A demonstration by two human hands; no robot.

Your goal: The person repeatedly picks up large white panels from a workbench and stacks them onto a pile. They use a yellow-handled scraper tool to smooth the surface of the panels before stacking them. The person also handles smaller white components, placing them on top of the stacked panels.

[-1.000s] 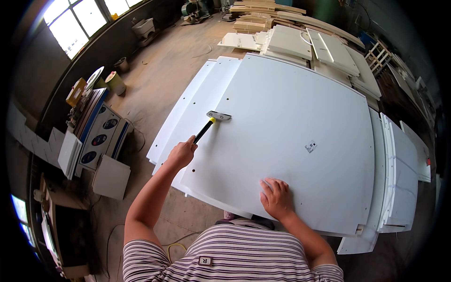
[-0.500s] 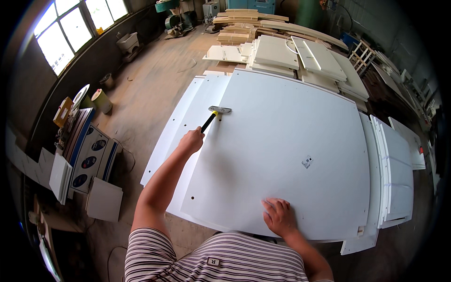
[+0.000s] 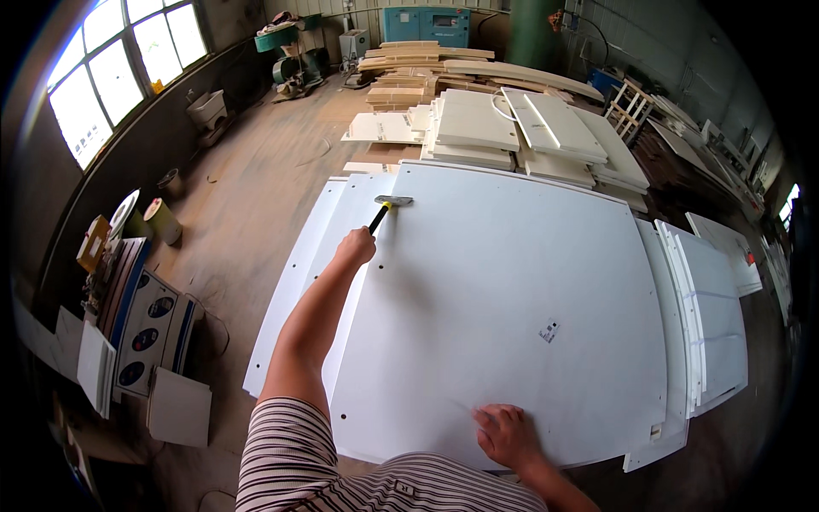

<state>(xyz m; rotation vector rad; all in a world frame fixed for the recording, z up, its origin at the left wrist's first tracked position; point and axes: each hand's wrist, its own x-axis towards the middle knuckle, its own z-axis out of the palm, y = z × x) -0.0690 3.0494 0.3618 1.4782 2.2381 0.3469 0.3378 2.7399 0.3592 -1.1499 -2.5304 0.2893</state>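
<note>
Head-worn fisheye, looking forward and down

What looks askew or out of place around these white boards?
The stack's edges don't line up: lower boards jut out past the left side of the large top panel. Its small label sits tilted, and behind it the cream panels are piled unevenly. I see no clear spill or damage.

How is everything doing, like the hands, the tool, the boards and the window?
Left hand: closed around the handle of the tool
Tool: held, its head over the far left part of the top board
Right hand: resting on the top board, fingers slightly bent
Top board: lying flat
Sticker: flat on the top board
Cream panels: piled up
Window: bright
</note>
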